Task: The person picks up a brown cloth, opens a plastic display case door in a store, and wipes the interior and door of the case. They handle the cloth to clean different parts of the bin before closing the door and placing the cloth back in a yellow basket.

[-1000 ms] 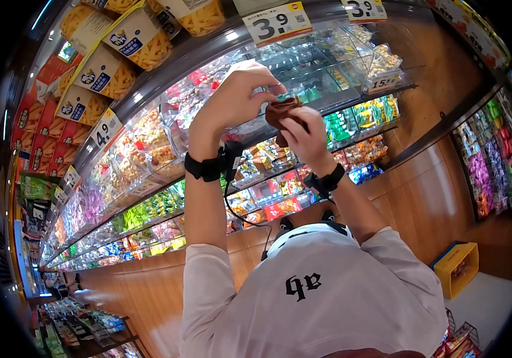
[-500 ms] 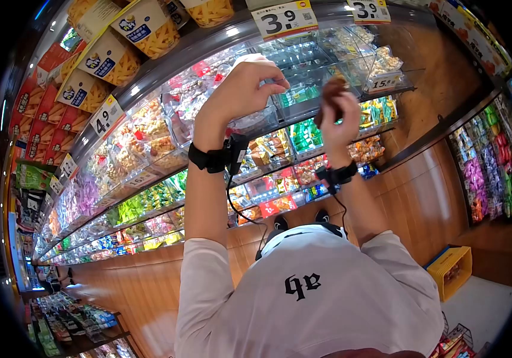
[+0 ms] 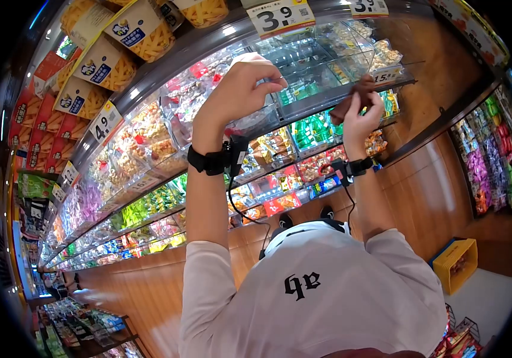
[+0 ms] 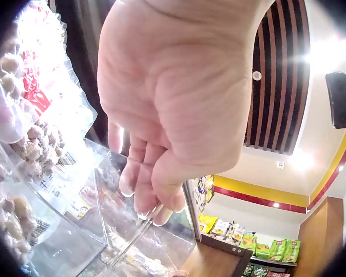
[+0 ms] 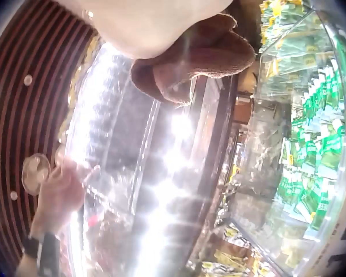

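A brown cloth point(image 3: 342, 112) is gripped between the thumb and fingers of my right hand point(image 3: 364, 116), at the front edge of the display case, close to a 15.8 price tag point(image 3: 387, 76). In the right wrist view the cloth point(image 5: 213, 49) hangs folded below the palm. My left hand point(image 3: 241, 89) is raised over the clear bins of wrapped snacks. Seen from the left wrist, its bent fingers and thumb pinch the edge of a clear plastic panel point(image 4: 112, 202), which looks like a bin lid.
Green-wrapped snacks point(image 3: 312, 132) fill a lower bin in front. Cups of fries point(image 3: 98, 65) and a 3.9 price sign point(image 3: 281, 18) line the shelf above. A yellow basket point(image 3: 455, 265) stands on the floor at right, near hanging snack bags point(image 3: 488, 155).
My right hand has moved with the cloth from beside the left hand to the right along the case edge. The left hand has stayed nearly in place.
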A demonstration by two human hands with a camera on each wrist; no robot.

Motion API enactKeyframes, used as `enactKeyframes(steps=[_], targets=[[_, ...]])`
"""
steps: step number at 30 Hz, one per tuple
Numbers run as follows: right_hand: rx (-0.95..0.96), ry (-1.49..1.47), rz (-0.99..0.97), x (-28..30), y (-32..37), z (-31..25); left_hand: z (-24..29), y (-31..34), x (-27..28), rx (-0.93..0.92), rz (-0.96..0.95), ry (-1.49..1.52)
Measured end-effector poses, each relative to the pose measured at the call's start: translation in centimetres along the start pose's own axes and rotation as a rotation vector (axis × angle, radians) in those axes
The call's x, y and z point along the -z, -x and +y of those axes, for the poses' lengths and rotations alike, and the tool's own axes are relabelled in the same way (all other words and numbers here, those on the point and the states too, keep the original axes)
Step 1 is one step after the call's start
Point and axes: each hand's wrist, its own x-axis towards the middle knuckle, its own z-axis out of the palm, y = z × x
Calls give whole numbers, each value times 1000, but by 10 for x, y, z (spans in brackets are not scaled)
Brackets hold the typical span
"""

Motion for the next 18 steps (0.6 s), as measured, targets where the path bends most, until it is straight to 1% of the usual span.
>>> enactKeyframes(steps=[2,5,6,8,10,12,15,16,18], targets=[[12,19,7,0,-2,8,2,0,0,11,1,16],[-45,-72,-46,-1,15,-12,3,0,0,9,-1,-2],[26,-94,-103,-2,26,-15,3,0,1,19,-3,-15],[138,-202,-218,-4,48,-40,5,-1,1,30,-14,-40],[322,-384,-349,-5,58,-69,3,-2,0,18,-9,-39],[487,-438,-431,-15,68,-76,2,-3,0,18,-13,-27],[499,-396,-445,-14,61,-68,3,-2,2,15,-19,-36],[492,-344,-410,-12,54,-62,3,-2,2,9,-17,-32],[382,-204,-297,-6,37,-38,2,-1,1,1,-10,-22]])
